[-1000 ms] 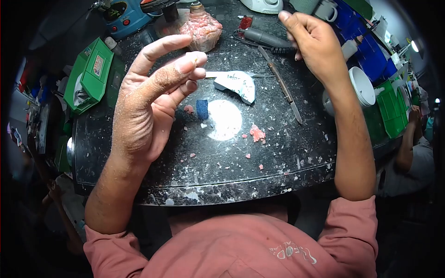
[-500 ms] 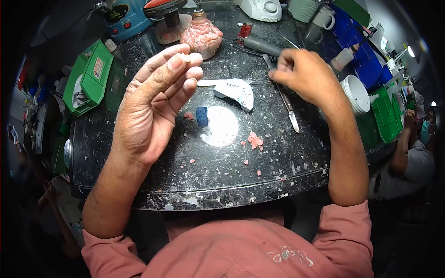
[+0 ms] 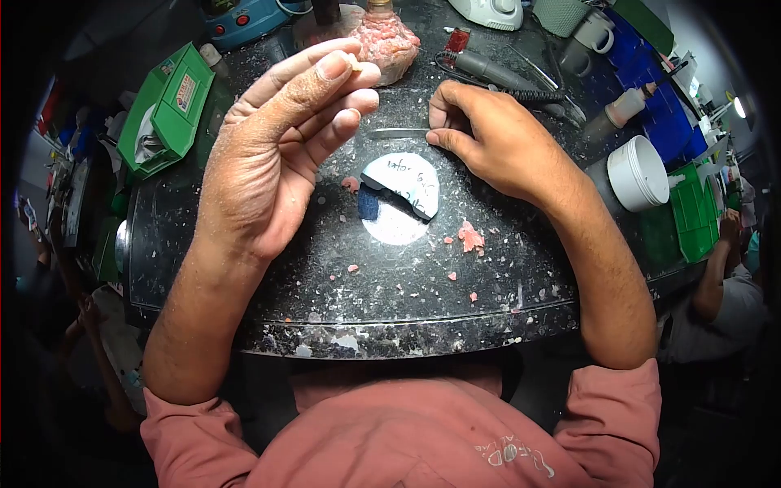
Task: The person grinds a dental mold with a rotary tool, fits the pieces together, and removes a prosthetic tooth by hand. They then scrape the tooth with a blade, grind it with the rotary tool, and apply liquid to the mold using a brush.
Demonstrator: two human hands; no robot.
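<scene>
My left hand [image 3: 281, 138] is raised on the left, thumb and fingertips pinching a tiny whitish piece [image 3: 355, 63]. Over the table, my right hand [image 3: 504, 142] has its thumb and forefinger closed on one end of a slim metal tool [image 3: 397, 132], which points left. Just below the tool sits a white plaster piece [image 3: 419, 183] with handwriting and a dark jagged edge. It overlaps a bright round spot [image 3: 399, 229] and a dark blue patch [image 3: 368, 205].
Pink scraps [image 3: 470, 237] lie on the speckled black table [image 3: 390, 305]. Behind are a pink lumpy mound [image 3: 390, 45], a grey handpiece [image 3: 488, 69] and a blue device [image 3: 244, 24]. Green bins [image 3: 175, 106], a white tub [image 3: 639, 175] and a bottle [image 3: 625, 107] stand at the sides.
My right hand has moved left and closed on the metal tool. The brown-handled knife is gone from its place on the right. The plaster piece now overlaps the bright spot; the view has shifted.
</scene>
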